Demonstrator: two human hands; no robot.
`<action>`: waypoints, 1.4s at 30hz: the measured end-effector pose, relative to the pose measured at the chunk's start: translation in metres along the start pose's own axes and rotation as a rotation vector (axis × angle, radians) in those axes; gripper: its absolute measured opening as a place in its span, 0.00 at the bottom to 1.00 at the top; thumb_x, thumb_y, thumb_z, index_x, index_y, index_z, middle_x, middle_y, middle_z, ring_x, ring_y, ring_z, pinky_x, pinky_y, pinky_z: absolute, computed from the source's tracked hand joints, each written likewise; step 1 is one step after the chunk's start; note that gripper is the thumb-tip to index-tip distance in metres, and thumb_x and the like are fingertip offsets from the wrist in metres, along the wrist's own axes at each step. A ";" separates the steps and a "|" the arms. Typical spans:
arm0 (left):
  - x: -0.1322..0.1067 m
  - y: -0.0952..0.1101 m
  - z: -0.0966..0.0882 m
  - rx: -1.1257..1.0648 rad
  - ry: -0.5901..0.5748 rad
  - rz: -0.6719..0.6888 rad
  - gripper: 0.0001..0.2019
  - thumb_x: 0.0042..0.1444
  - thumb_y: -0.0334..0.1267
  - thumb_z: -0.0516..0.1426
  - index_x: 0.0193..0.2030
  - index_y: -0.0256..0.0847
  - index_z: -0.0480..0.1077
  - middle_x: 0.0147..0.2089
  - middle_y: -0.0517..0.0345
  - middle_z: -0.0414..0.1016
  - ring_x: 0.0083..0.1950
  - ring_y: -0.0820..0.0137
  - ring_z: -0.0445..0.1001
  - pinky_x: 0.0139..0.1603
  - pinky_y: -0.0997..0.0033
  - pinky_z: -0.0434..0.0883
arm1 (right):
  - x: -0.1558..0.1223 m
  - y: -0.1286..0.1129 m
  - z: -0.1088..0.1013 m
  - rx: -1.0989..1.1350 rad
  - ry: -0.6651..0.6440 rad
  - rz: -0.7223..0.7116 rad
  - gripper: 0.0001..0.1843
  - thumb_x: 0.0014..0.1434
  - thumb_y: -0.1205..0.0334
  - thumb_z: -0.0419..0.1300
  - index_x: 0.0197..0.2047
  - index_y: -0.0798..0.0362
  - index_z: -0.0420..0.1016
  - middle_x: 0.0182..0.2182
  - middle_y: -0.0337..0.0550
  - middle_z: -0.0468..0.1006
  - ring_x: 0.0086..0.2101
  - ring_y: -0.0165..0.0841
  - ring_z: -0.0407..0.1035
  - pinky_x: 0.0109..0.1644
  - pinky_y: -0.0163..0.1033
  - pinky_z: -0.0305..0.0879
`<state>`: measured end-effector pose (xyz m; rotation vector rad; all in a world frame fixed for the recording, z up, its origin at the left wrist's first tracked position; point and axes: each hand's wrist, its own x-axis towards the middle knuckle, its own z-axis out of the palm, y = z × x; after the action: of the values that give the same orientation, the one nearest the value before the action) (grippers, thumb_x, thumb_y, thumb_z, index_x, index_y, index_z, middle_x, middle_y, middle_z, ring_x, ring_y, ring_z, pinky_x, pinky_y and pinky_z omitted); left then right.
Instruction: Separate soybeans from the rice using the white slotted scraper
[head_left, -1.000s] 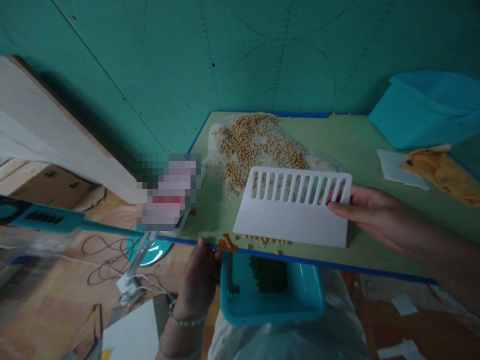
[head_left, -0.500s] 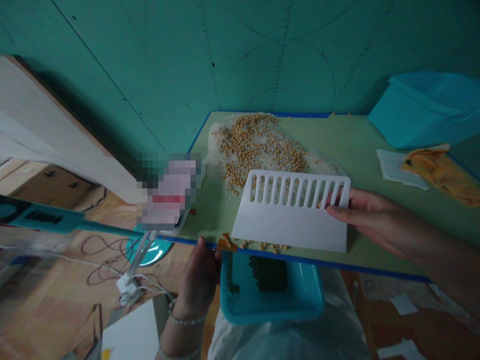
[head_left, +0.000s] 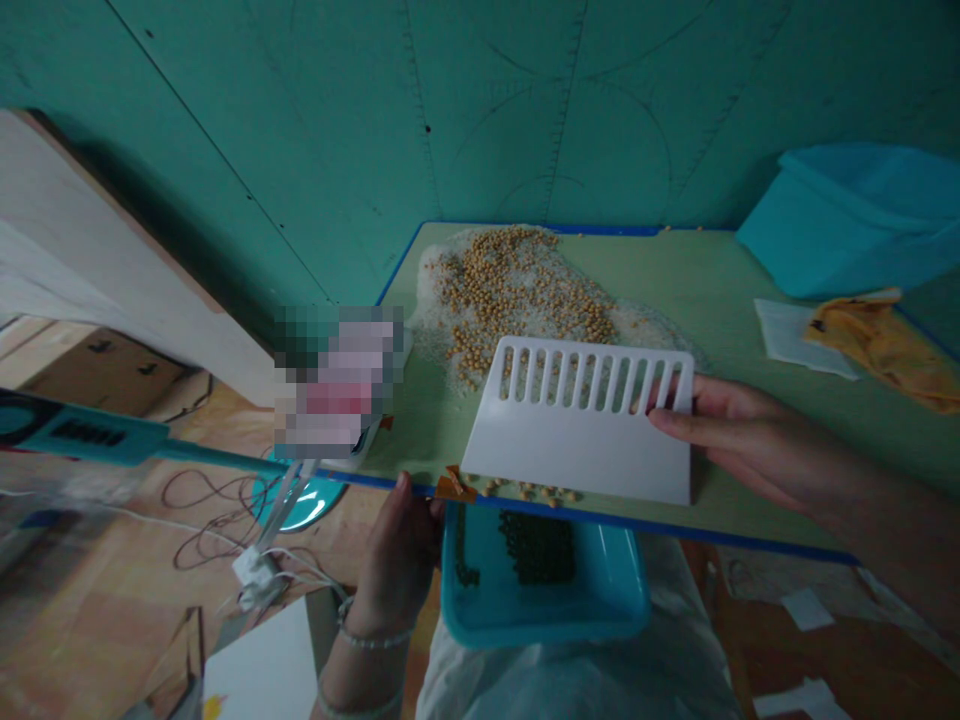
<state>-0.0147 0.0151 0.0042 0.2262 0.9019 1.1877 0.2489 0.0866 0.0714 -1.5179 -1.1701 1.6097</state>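
Observation:
My right hand [head_left: 739,425] grips the right end of a white plastic scraper [head_left: 577,445] with a row of slots along its top. The scraper leans over the table between a heap of tan beans [head_left: 502,275] mixed with pale grains [head_left: 431,275] and a few loose beans [head_left: 529,492] at the front edge. Below that edge is a turquoise basin [head_left: 547,625] with dark green contents [head_left: 536,548] on its bottom. My left hand [head_left: 401,545] is curled at the basin's left rim, thumb up by the table edge; its other fingers are mostly hidden.
The blue-edged table [head_left: 720,275] meets a green wall [head_left: 300,130]. At its right stand a turquoise bin [head_left: 840,220], a white cloth [head_left: 799,338] and an orange cloth [head_left: 877,345]. A blurred-out device [head_left: 337,390] is on the left edge, with cables [head_left: 281,510] below.
The scraper and my right hand have shifted very slightly left. My left hand, the basin and the heap look the same.

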 end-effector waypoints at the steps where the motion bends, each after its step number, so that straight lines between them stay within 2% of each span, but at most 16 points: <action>1: 0.000 0.000 0.001 0.004 0.007 0.004 0.15 0.42 0.50 0.62 0.30 0.39 0.75 0.22 0.62 0.73 0.23 0.75 0.68 0.22 0.77 0.64 | -0.001 0.000 0.000 0.001 -0.004 0.007 0.14 0.35 0.51 0.69 0.28 0.43 0.76 0.33 0.38 0.82 0.41 0.45 0.73 0.49 0.51 0.64; 5: 0.000 0.001 0.003 -0.011 0.054 0.016 0.17 0.38 0.50 0.65 0.30 0.40 0.74 0.22 0.62 0.72 0.21 0.76 0.66 0.23 0.76 0.64 | -0.003 -0.003 0.000 -0.005 0.003 0.006 0.14 0.34 0.50 0.69 0.27 0.44 0.75 0.32 0.39 0.82 0.40 0.45 0.73 0.48 0.51 0.65; 11: 0.002 0.001 0.004 -0.018 0.083 -0.015 0.16 0.37 0.50 0.65 0.30 0.41 0.73 0.18 0.64 0.68 0.19 0.77 0.62 0.16 0.78 0.55 | 0.001 -0.004 -0.002 -0.033 0.055 -0.039 0.17 0.35 0.49 0.69 0.28 0.46 0.75 0.33 0.40 0.82 0.41 0.45 0.73 0.50 0.51 0.64; 15: 0.001 0.001 0.004 -0.016 0.032 0.024 0.14 0.42 0.49 0.63 0.29 0.40 0.73 0.23 0.63 0.72 0.22 0.76 0.65 0.19 0.77 0.59 | -0.001 -0.003 0.000 -0.049 0.027 -0.007 0.15 0.36 0.50 0.68 0.27 0.46 0.74 0.33 0.39 0.82 0.41 0.44 0.73 0.49 0.50 0.65; 19: 0.001 0.000 0.001 -0.004 -0.020 0.003 0.14 0.44 0.49 0.61 0.29 0.40 0.74 0.22 0.62 0.72 0.21 0.76 0.65 0.19 0.76 0.58 | -0.003 -0.004 0.002 -0.051 0.045 -0.007 0.14 0.35 0.52 0.68 0.27 0.45 0.74 0.32 0.39 0.82 0.40 0.45 0.74 0.49 0.51 0.65; 22: 0.001 0.001 0.000 -0.016 -0.028 -0.008 0.13 0.47 0.48 0.60 0.30 0.39 0.74 0.22 0.61 0.74 0.23 0.74 0.68 0.22 0.75 0.62 | -0.003 -0.004 0.002 -0.054 0.031 -0.001 0.15 0.35 0.51 0.68 0.28 0.46 0.74 0.32 0.39 0.82 0.40 0.45 0.74 0.48 0.52 0.65; 25: 0.001 0.002 0.001 -0.006 -0.027 -0.013 0.14 0.45 0.49 0.61 0.29 0.39 0.74 0.21 0.60 0.73 0.24 0.73 0.70 0.25 0.74 0.65 | -0.002 -0.001 0.001 -0.059 0.001 -0.001 0.13 0.37 0.51 0.67 0.27 0.47 0.74 0.32 0.40 0.82 0.40 0.45 0.73 0.48 0.52 0.65; 32: 0.000 0.002 0.006 -0.017 0.055 -0.014 0.15 0.37 0.49 0.65 0.25 0.40 0.73 0.19 0.64 0.68 0.22 0.75 0.65 0.23 0.76 0.63 | -0.003 0.001 0.000 -0.028 -0.027 0.021 0.14 0.37 0.51 0.67 0.28 0.46 0.75 0.31 0.39 0.82 0.37 0.43 0.74 0.45 0.50 0.66; 37: 0.002 0.001 0.004 -0.028 0.073 -0.006 0.16 0.39 0.49 0.64 0.29 0.40 0.73 0.21 0.63 0.70 0.23 0.75 0.66 0.20 0.76 0.60 | -0.003 0.001 0.000 -0.044 -0.011 0.010 0.15 0.37 0.50 0.68 0.28 0.47 0.75 0.31 0.39 0.82 0.37 0.44 0.74 0.45 0.49 0.66; 42: 0.001 0.001 0.004 -0.032 0.048 -0.019 0.15 0.43 0.48 0.62 0.33 0.39 0.73 0.23 0.63 0.69 0.24 0.75 0.65 0.24 0.75 0.64 | -0.002 0.002 -0.001 -0.070 -0.033 -0.004 0.16 0.38 0.49 0.67 0.29 0.48 0.75 0.33 0.41 0.82 0.38 0.44 0.74 0.44 0.49 0.66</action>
<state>-0.0129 0.0174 0.0070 0.1637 0.9240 1.1928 0.2504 0.0837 0.0704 -1.5373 -1.2589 1.6118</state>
